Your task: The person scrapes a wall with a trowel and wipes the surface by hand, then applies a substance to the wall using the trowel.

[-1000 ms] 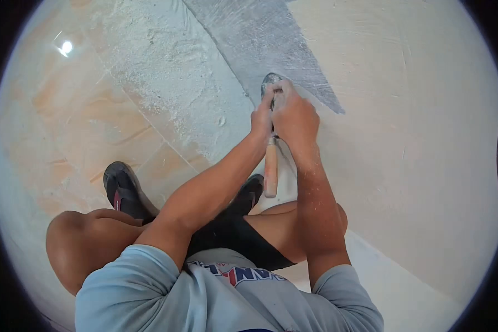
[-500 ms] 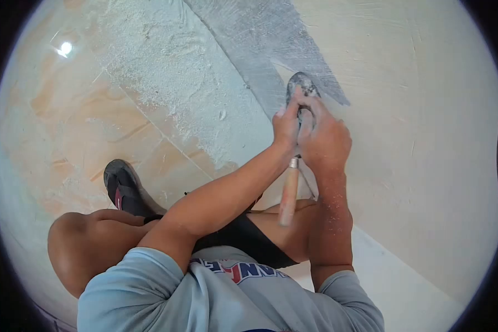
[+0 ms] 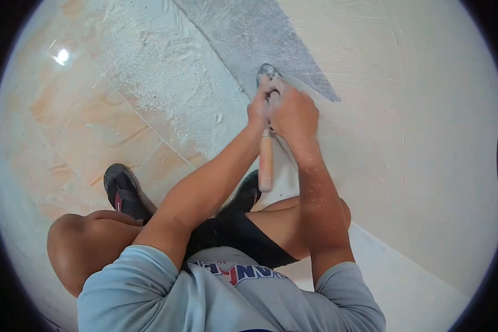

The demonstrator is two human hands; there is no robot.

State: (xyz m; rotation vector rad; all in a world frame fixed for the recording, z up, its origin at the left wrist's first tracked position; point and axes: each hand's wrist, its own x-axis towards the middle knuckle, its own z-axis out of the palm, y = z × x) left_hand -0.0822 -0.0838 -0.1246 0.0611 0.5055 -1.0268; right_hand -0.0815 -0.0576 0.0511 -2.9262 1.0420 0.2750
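Note:
A trowel (image 3: 266,166) with a pale wooden handle points its grip back toward my body. Its dark, rounded blade tip, smeared with white, shows beyond my fingers. My left hand (image 3: 257,112) is closed around the blade part from the left. From the right, my right hand (image 3: 294,113) is closed against the same part, fingers bent over it and dusted white. The two hands meet near the blade, which they largely hide. Neither hand is on the wooden handle. Behind the tool is the grey, scratched patch (image 3: 254,33) of the wall.
The cream-coated wall (image 3: 415,138) fills the right side. White powder and crumbs (image 3: 155,66) lie along its foot on the orange-beige tiled floor (image 3: 88,127). My dark shoe (image 3: 124,191) stands on the tiles, and my bent knees are close beneath my arms.
Both hands and the trowel have shifted left and slightly away from me. The handle now hangs straighter, and my other shoe has come into view beside it.

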